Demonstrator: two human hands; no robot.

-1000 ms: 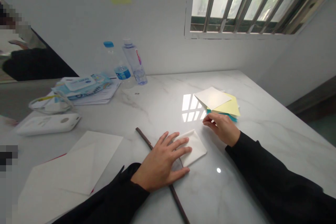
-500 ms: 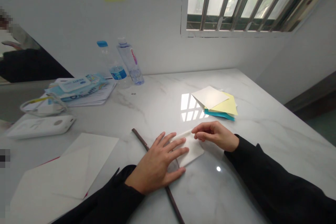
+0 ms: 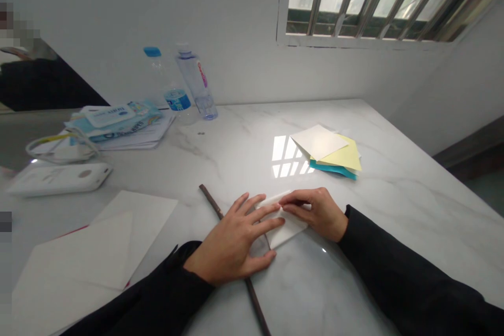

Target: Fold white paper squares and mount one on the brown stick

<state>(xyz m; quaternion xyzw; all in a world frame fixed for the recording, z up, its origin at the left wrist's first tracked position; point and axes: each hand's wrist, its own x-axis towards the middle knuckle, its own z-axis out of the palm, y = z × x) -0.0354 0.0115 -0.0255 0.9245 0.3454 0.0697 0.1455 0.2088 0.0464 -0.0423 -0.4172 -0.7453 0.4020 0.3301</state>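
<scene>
While the open left hand [image 3: 230, 247] pins paper [image 3: 293, 231], the right hand [image 3: 315, 215] now pinches it.

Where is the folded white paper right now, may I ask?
Head view: the folded white paper lies under the left hand and right hand on the marble table, beside a dark stick.

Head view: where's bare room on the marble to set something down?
Bare marble lies right of the right hand and paper stack, and behind the dark stick. Crowded: far left, by the wipes packet and water bottles, and around the left hand.
</scene>
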